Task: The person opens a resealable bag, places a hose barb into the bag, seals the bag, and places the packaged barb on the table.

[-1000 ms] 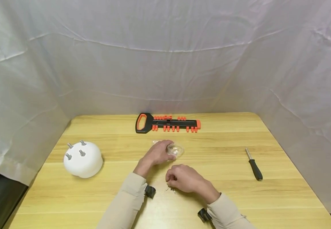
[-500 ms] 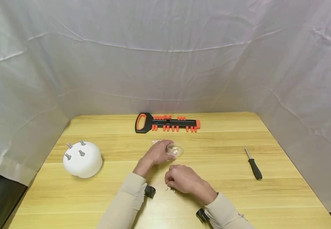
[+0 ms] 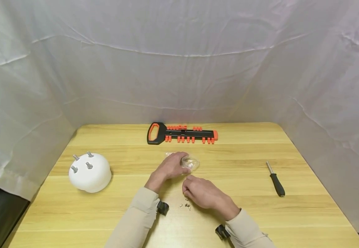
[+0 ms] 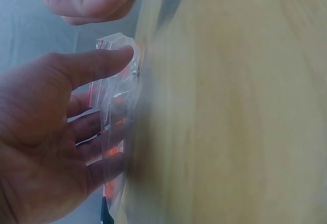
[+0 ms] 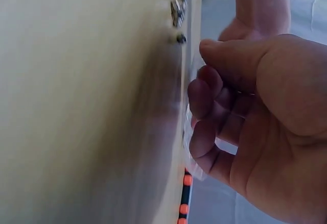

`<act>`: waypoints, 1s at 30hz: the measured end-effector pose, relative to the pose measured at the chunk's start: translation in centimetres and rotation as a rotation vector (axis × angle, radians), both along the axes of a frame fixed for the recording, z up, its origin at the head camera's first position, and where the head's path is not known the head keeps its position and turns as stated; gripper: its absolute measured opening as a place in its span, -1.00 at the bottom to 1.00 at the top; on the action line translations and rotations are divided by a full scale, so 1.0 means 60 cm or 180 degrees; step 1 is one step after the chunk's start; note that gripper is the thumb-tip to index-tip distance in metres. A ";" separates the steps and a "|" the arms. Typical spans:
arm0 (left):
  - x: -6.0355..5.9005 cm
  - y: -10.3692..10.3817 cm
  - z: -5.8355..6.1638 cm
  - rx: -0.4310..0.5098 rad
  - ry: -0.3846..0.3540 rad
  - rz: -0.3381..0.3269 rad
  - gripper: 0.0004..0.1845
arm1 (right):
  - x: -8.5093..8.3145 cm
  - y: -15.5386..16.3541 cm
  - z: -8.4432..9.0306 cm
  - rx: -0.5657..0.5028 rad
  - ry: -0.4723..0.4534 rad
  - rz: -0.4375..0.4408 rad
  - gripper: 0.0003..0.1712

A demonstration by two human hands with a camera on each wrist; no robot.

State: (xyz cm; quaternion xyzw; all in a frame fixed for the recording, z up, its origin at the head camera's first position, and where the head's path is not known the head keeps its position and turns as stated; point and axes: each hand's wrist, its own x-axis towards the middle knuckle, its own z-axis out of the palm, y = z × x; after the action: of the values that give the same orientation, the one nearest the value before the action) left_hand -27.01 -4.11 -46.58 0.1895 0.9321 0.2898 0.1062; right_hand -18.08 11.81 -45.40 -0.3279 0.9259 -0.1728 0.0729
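My left hand (image 3: pixel 170 165) lies on the wooden table (image 3: pixel 244 213) and holds a clear plastic bag (image 3: pixel 191 161). In the left wrist view the bag (image 4: pixel 117 96) sits between the thumb and fingers of that hand (image 4: pixel 51 132). My right hand (image 3: pixel 202 193) hovers just in front of the bag, its fingers curled and thumb against the fingertips as if pinching a small screw too tiny to make out. Several small screws (image 3: pixel 185 205) lie loose on the table beside this hand. The right wrist view shows the curled hand (image 5: pixel 255 122) and the screws (image 5: pixel 178 9).
A white dome with grey pegs on top (image 3: pixel 89 172) stands at the left. A black and orange bit holder (image 3: pixel 182 133) lies at the back. A black-handled screwdriver (image 3: pixel 275 179) lies at the right. White cloth walls enclose three sides of the table.
My right hand has lifted off the loose screws and moved slightly up and right, toward the bag. The left hand and bag have stayed put.
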 end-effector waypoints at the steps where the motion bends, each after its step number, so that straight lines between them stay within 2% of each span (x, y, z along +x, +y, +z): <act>1: 0.000 0.000 0.000 -0.0006 0.0004 -0.0001 -0.28 | -0.002 0.003 0.001 -0.0031 0.0028 -0.0034 -0.84; 6: 0.000 0.001 -0.001 0.0011 -0.0026 0.0019 -0.30 | -0.020 0.020 0.001 -0.0161 0.0115 -0.0246 -0.86; 14: 0.002 0.001 -0.003 0.0019 -0.0056 0.0048 -0.29 | -0.054 0.037 -0.002 -0.0370 0.0077 -0.0717 -0.89; 21: 0.000 0.002 -0.003 -0.0004 -0.0013 0.0001 -0.29 | -0.082 0.042 -0.010 -0.0442 0.0138 -0.0892 -0.93; 30: 0.000 0.002 0.000 0.0005 0.0022 -0.0001 -0.29 | -0.107 0.034 -0.012 -0.0473 0.0127 -0.1069 -0.89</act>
State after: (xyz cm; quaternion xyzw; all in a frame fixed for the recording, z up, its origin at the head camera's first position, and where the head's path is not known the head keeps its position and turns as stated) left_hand -27.03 -3.96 -46.59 0.1907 0.9322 0.2898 0.1028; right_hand -24.48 13.83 -46.12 -0.1765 0.9536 -0.2439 0.0002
